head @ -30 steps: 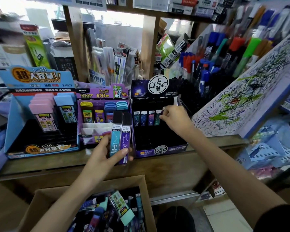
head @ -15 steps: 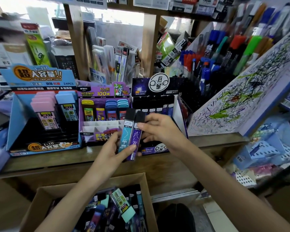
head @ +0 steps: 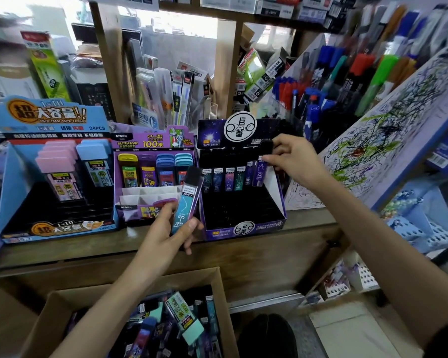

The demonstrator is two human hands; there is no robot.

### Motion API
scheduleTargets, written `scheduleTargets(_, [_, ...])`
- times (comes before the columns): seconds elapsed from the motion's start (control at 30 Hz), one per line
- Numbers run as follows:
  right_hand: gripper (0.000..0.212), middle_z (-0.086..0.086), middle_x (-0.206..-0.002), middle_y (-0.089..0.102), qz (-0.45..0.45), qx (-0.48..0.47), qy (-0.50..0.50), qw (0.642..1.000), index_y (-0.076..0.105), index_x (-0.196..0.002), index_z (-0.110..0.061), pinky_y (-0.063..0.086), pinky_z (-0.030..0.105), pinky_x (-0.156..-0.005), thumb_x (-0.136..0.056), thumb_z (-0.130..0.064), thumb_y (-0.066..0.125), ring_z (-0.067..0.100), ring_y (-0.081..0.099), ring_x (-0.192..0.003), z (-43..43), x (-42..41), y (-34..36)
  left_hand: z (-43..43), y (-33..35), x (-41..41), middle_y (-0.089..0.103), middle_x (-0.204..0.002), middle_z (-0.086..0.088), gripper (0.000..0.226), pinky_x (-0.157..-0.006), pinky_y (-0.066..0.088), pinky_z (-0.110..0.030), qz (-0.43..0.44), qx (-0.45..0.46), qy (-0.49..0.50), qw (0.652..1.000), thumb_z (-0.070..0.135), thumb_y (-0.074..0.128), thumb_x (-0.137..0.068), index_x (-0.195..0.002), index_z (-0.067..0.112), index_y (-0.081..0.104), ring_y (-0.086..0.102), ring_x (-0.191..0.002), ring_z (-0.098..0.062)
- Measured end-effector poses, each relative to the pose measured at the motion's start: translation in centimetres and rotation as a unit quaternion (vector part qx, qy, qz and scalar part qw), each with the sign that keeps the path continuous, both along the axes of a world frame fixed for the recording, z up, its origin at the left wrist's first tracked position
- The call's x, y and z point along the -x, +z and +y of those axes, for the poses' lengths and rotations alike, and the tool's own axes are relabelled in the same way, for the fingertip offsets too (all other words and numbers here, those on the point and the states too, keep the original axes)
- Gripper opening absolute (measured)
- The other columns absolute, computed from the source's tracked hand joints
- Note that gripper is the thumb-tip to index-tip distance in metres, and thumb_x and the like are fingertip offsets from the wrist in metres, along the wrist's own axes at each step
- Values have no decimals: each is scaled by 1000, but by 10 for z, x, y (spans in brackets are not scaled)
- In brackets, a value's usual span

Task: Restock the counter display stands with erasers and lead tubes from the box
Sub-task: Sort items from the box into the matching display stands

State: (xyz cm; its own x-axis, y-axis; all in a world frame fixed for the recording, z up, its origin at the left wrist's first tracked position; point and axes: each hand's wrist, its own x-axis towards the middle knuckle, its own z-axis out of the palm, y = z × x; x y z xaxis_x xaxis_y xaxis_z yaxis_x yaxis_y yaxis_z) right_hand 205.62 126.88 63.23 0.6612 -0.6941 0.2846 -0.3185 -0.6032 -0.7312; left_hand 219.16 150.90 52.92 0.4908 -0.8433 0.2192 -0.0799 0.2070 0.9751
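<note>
The dark purple display stand sits at the front edge of the surface. Its lower tiers are bare black steps below one filled back row. The right hand reaches over them and pinches a purple lead tube at the row's right end, beside the stand's white side wall. The left hand is lower and grips a teal lead tube upright before the Ultraman stand. The cardboard box of tubes lies below the edge. A scribbled test pad leans just to the right.
</note>
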Motion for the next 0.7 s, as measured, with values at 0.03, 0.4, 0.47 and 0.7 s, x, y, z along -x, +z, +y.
scheduleTargets(0.03, [20,-2,-74,64,17,12,6,1000,58,-95,-9,54,29,-71,-81,-13,72,16,62,-70,-1,-2,-3,0,0,0,67,-80,5,25,-50,47,-22,0,0,-1,1000,20,53,-85,-109,17,48,46,-52,-7])
scheduleTargets(0.4, [15,-8,-76,64,48,14,81,995,61,-87,-20,49,13,-64,-84,-7,67,5,61,-68,-3,-7,-11,1,-1,1,66,-78,2,26,-47,45,-22,0,-1,-3,1000,19,52,-86,-111,16,47,44,-51,-8])
scheduleTargets(0.47, [12,0,-81,66,57,4,81,995,62,-95,-10,51,17,-68,-85,-6,66,11,61,-74,-6,-7,-13,1,-2,1,66,-79,3,28,-48,45,-22,1,0,-6,1000,23,53,-83,-110,17,47,44,-51,-8])
scheduleTargets(0.7, [32,21,-93,67,41,-18,-26,999,58,-114,4,56,27,-66,-85,-6,66,24,65,-79,-1,-24,-31,-1,-6,3,66,-82,2,27,-49,45,-23,8,-2,-12,1000,26,54,-82,-107,19,48,45,-52,-9])
